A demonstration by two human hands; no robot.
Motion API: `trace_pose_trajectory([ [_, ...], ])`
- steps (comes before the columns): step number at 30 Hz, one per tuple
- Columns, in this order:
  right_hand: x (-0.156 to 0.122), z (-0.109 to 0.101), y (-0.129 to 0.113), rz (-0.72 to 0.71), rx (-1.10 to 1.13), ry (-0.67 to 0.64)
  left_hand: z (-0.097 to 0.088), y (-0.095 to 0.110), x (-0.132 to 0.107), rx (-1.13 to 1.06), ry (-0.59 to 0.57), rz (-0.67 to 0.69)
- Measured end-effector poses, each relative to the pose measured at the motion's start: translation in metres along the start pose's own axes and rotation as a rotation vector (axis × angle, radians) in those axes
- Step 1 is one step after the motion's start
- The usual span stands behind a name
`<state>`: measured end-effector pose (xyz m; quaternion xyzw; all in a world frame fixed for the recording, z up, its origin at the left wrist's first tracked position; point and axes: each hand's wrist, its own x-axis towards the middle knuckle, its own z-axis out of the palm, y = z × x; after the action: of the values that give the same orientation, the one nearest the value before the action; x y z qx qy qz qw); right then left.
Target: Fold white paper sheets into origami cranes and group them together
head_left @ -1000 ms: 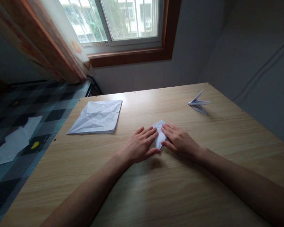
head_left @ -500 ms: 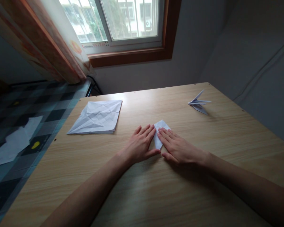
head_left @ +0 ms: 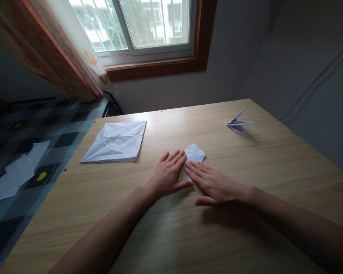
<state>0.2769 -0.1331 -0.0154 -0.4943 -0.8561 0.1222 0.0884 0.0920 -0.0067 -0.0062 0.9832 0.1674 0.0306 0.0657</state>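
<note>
A small folded piece of white paper (head_left: 194, 153) lies on the wooden table (head_left: 171, 228), near its middle. My left hand (head_left: 168, 175) lies flat on the table, fingers stretched out, its fingertips at the paper's left edge. My right hand (head_left: 215, 183) also lies flat with fingers extended, pressing on the paper's near part and covering it. Only the far tip of the paper shows beyond the fingers.
A creased white square sheet (head_left: 116, 141) lies at the table's far left. A folded paper figure (head_left: 239, 124) with pointed wings sits at the far right. A window (head_left: 148, 26) and curtain (head_left: 60, 49) are behind; a checkered bedspread (head_left: 20, 152) with papers lies left of the table.
My right hand has slid toward me along the folded paper, so more of the paper's far tip shows. My left hand has stayed in place.
</note>
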Motion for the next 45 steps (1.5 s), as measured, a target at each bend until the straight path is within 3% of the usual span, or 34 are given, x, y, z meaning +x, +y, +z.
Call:
trace_pose_trajectory([
  [17,-0.002,-0.002,0.042,0.324,-0.171,0.131,-0.005,0.001,-0.001,0.005,0.066,0.049],
  [22,-0.007,-0.008,0.046,0.275,-0.111,0.156,-0.004,-0.002,-0.002,-0.024,0.127,0.121],
  [27,-0.008,-0.012,0.045,0.158,0.022,0.340,-0.002,-0.007,-0.001,-0.051,0.198,0.182],
  [30,-0.007,-0.010,0.044,0.164,0.073,0.430,-0.002,-0.008,-0.001,-0.061,0.223,0.199],
  [37,-0.007,-0.008,0.044,0.073,0.063,0.353,0.000,-0.010,-0.001,-0.062,0.233,0.218],
  [45,-0.006,-0.008,0.048,0.102,0.113,0.391,0.002,-0.013,-0.001,-0.124,0.256,0.225],
])
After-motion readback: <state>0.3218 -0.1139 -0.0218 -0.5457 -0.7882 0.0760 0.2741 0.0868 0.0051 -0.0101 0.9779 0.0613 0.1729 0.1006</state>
